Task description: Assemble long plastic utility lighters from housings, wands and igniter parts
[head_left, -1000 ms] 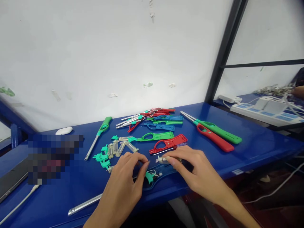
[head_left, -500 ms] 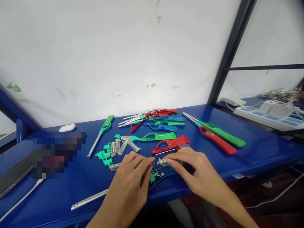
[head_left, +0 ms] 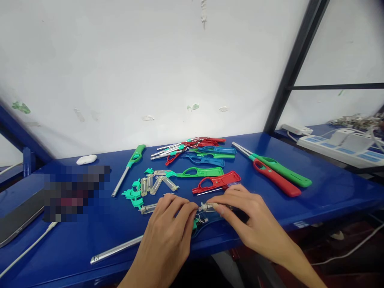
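Note:
My right hand (head_left: 250, 214) grips a clear plastic lighter fuel tank (head_left: 209, 207) between thumb and fingers, its nozzle end pointing left. My left hand (head_left: 169, 230) is pinched at that nozzle; anything between its fingertips is too small to make out. Below the hands lies an opened blue lighter casing (head_left: 211, 225) with white wires and a green part, partly hidden. A metal lighter barrel (head_left: 115, 250) sticks out to the left beneath my left hand. Another clear fuel tank (head_left: 148, 209) rests just beyond my left knuckles.
Several clear tanks (head_left: 156, 185) and green triggers (head_left: 133, 194) lie behind my left hand. Green (head_left: 199, 172) and red (head_left: 229, 179) casing halves sit beyond, before a lighter-part pile (head_left: 195, 146). Whole lighters (head_left: 277, 178) lie right; a phone (head_left: 22, 216) lies left.
My left fingertips have moved right and closed in on the tank's nozzle; before, a gap showed between them. My right hand still holds the tank. The view has shifted slightly.

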`<action>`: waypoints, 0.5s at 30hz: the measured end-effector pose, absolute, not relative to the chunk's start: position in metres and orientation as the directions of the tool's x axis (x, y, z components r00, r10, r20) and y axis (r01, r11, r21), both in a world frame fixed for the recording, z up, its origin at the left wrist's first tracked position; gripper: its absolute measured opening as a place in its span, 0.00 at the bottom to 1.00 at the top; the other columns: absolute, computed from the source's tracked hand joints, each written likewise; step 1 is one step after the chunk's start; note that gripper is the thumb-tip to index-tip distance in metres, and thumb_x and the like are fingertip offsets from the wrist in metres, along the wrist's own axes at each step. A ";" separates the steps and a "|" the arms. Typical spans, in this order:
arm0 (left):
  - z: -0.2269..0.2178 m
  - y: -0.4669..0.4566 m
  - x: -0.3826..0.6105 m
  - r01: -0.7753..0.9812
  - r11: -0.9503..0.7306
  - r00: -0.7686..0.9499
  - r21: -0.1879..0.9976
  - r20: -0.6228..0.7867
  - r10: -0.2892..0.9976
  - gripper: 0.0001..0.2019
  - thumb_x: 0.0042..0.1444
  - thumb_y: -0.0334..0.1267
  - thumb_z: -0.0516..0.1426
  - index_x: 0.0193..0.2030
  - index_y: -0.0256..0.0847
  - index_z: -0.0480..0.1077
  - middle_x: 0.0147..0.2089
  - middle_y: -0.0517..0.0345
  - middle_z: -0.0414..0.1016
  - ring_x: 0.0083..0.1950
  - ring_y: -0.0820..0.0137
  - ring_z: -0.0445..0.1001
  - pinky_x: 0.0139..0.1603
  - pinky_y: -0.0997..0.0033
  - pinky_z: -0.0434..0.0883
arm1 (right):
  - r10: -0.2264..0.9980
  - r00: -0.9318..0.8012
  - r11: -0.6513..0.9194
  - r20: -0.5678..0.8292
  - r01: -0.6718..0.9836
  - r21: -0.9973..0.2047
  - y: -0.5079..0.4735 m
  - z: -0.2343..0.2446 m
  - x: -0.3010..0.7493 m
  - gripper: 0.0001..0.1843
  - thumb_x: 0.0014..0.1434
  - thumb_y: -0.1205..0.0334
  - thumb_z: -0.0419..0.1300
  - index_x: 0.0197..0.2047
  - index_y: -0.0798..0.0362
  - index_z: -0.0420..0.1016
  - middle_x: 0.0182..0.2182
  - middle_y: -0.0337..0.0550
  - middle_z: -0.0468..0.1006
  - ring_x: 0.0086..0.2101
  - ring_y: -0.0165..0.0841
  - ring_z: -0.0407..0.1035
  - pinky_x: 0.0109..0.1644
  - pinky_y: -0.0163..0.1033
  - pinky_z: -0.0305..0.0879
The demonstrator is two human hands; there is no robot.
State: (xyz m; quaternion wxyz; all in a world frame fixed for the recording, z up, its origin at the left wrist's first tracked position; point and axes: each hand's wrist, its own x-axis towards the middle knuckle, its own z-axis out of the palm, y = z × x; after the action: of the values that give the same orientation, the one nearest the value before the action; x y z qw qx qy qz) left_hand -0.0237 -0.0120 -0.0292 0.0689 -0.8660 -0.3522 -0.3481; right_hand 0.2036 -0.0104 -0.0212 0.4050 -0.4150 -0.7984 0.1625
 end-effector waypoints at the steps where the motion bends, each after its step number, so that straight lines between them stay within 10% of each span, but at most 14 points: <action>1: -0.029 -0.012 -0.024 0.653 -0.746 0.515 0.130 0.646 0.563 0.10 0.70 0.23 0.55 0.52 0.40 0.71 0.45 0.54 0.78 0.45 0.60 0.70 0.50 0.55 0.72 | 0.791 -0.330 0.606 0.515 0.531 -0.592 -0.011 -0.021 0.204 0.12 0.75 0.60 0.59 0.52 0.42 0.84 0.40 0.34 0.87 0.40 0.35 0.77 0.53 0.44 0.67; 15: -0.029 -0.015 -0.027 0.635 -0.769 0.609 0.072 0.566 0.556 0.11 0.71 0.21 0.53 0.54 0.36 0.69 0.48 0.53 0.76 0.48 0.61 0.71 0.59 0.50 0.71 | 0.726 -0.393 0.682 0.564 0.517 -0.517 -0.010 -0.022 0.205 0.11 0.75 0.61 0.59 0.52 0.47 0.84 0.38 0.36 0.87 0.36 0.33 0.75 0.51 0.43 0.67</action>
State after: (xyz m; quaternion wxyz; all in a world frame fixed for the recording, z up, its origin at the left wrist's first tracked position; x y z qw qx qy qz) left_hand -0.0265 -0.0153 -0.0289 0.0680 -0.8943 -0.3330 -0.2911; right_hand 0.2048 -0.0104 -0.0217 0.4016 -0.3769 -0.8245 0.1298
